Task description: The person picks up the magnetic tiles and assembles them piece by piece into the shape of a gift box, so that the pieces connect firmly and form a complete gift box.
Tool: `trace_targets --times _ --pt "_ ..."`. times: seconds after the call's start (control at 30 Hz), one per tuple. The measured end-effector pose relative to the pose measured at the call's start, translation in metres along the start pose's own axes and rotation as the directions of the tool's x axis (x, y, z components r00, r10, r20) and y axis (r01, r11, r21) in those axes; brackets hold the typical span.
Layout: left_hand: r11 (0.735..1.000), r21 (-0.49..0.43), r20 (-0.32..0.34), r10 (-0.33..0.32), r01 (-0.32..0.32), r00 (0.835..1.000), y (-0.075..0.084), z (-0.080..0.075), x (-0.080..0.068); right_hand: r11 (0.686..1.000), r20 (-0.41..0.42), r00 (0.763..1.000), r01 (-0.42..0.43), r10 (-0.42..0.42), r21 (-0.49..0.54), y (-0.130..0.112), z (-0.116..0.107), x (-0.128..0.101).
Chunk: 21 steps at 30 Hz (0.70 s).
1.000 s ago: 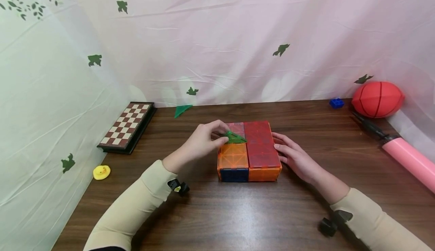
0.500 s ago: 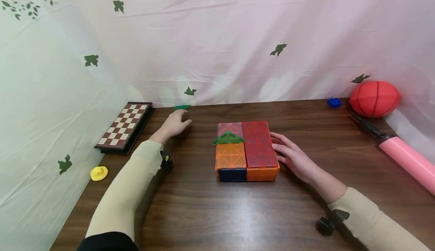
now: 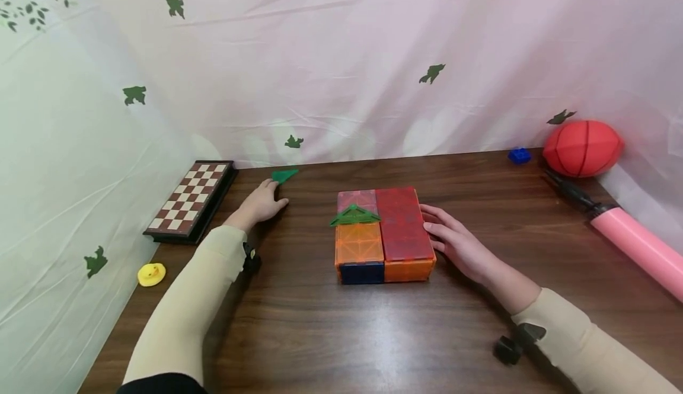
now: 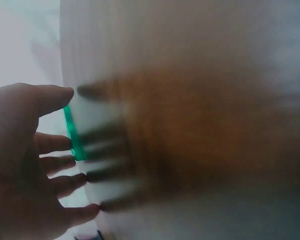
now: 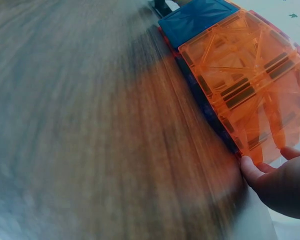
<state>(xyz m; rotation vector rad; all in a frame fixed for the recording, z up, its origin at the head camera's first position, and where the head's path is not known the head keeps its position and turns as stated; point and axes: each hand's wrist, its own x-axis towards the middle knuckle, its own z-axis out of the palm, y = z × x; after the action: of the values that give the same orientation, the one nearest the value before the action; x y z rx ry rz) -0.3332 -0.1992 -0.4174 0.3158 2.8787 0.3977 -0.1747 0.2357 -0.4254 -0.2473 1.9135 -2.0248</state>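
The table was dark wood-grain with a soft sheen. The magnetic tile box and the green triangle tile were glossy translucent plastic. Creased cloth hung behind; the sleeves looked like matt knit fabric.

In front of me: two flat green plastic triangle tiles (one loose, the other on the block), one boxy translucent magnetic-tile block, one folded chessboard.

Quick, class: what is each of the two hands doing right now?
Left hand: open, fingers spread, reaching at the loose green triangle, not gripping it.
Right hand: open, fingers resting against the tile box.
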Motion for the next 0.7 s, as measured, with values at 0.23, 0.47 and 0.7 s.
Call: trace_targets --times 0.23,0.47,0.7 --pt "0.994 0.082 0.016 0.073 -0.074 0.997 0.023 0.012 -0.045 1.0 0.005 1.0 0.019 -0.019 -0.001 0.0 0.0 -0.001" --pt "0.99 0.085 -0.032 0.115 -0.112 0.993 0.036 0.01 -0.05 1.0 -0.003 1.0 0.022 -0.022 0.001 0.001 -0.002 -0.004" --pt "0.996 -0.077 -0.11 0.025 -0.033 0.994 0.013 0.006 -0.025 1.0 0.003 1.0 -0.001 0.001 -0.001 0.0 0.0 -0.001"
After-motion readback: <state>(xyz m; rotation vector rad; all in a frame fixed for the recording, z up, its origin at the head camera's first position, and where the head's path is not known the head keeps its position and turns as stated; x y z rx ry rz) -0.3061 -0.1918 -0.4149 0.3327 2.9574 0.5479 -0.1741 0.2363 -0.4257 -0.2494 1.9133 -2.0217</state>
